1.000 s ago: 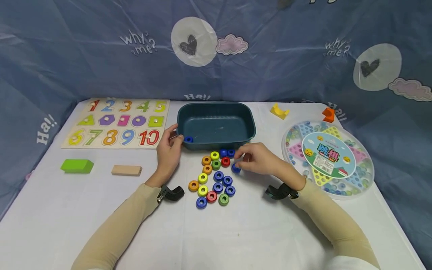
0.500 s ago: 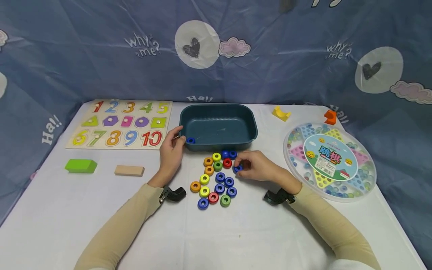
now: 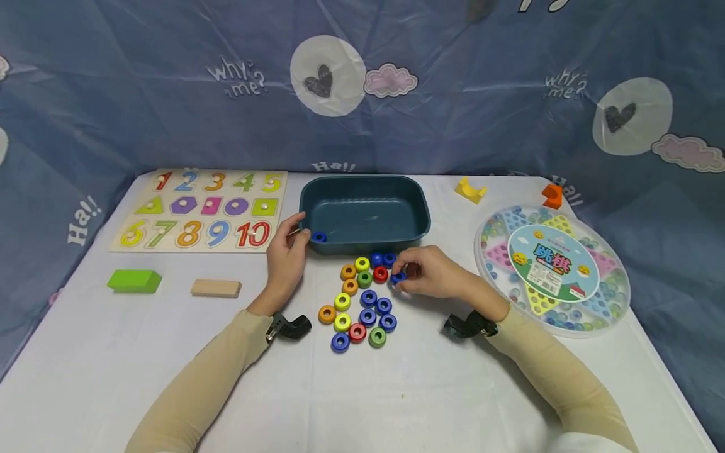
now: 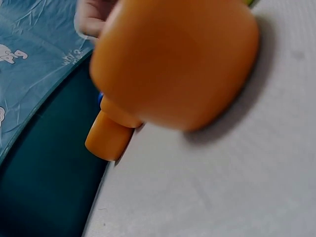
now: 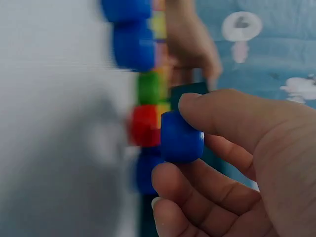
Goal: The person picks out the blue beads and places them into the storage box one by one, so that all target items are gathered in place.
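My left hand (image 3: 286, 258) holds the left front corner of a dark teal plastic tub (image 3: 365, 244), thumb at the rim. Inside that corner lies one blue ring bead (image 3: 319, 237). Between thumb and fingers my right hand (image 3: 433, 272) pinches a blue bead (image 5: 182, 137), seen up close in the right wrist view. Left of the pinched bead are a red bead (image 3: 381, 274) and a green bead (image 3: 364, 278). Several blue, yellow and orange beads lie in front of the tub. An orange bead (image 4: 175, 59) fills much of the left wrist view.
A wooden number puzzle board (image 3: 198, 211) lies at the left, with a green block (image 3: 134, 281) and a plain wooden block (image 3: 216, 288) before it. At the right are a round Chinese checkers box (image 3: 552, 270), a yellow curved block (image 3: 470, 190) and an orange block (image 3: 552, 195).
My right hand has closed its fingertips on the blue bead at the right of the group and shifted it slightly. My left hand stays at the tub's corner.
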A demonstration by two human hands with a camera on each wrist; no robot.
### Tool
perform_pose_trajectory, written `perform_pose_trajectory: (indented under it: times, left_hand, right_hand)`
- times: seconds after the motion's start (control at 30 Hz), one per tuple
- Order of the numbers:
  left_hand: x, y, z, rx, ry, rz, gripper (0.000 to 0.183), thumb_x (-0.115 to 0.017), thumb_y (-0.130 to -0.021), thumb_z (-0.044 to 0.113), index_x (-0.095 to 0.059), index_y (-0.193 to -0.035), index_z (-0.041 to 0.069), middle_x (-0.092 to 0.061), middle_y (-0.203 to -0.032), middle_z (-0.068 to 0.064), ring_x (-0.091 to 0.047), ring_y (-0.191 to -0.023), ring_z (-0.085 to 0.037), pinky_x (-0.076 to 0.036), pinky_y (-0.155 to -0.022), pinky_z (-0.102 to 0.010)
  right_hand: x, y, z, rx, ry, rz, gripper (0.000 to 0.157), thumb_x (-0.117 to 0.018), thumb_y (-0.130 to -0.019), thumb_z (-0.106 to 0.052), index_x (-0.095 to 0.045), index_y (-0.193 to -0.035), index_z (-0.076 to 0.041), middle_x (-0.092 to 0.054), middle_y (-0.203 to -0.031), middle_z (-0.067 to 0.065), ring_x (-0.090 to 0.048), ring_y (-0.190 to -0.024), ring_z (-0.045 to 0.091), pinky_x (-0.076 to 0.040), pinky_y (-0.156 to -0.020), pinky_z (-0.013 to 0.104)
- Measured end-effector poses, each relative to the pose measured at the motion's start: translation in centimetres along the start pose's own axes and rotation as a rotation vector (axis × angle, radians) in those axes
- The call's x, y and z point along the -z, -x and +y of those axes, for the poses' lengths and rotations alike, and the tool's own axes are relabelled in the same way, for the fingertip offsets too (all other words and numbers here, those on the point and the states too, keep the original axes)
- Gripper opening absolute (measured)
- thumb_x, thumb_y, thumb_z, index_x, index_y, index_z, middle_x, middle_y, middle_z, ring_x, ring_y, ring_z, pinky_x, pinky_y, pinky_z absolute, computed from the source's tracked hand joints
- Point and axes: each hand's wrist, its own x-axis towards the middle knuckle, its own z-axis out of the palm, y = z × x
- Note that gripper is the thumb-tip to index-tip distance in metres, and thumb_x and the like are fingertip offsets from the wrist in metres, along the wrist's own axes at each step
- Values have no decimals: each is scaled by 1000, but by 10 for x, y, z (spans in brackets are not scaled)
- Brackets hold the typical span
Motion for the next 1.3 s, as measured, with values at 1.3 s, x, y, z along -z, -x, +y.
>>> perform_pose_trajectory:
  times: [1.3]
  left_hand:
    - [1, -2, -2, -3, 19, -8, 39, -49, -98, 9, -51, -136, 0, -51, -138, -23, -58, -111, -31, -43, -79, -10]
  right_hand:
    - [-28, -182, -15, -203, 141, -125, 27, -70, -86, -6, -67, -113, -7, -70, -114, 8, -63, -103, 21, -51, -93, 34]
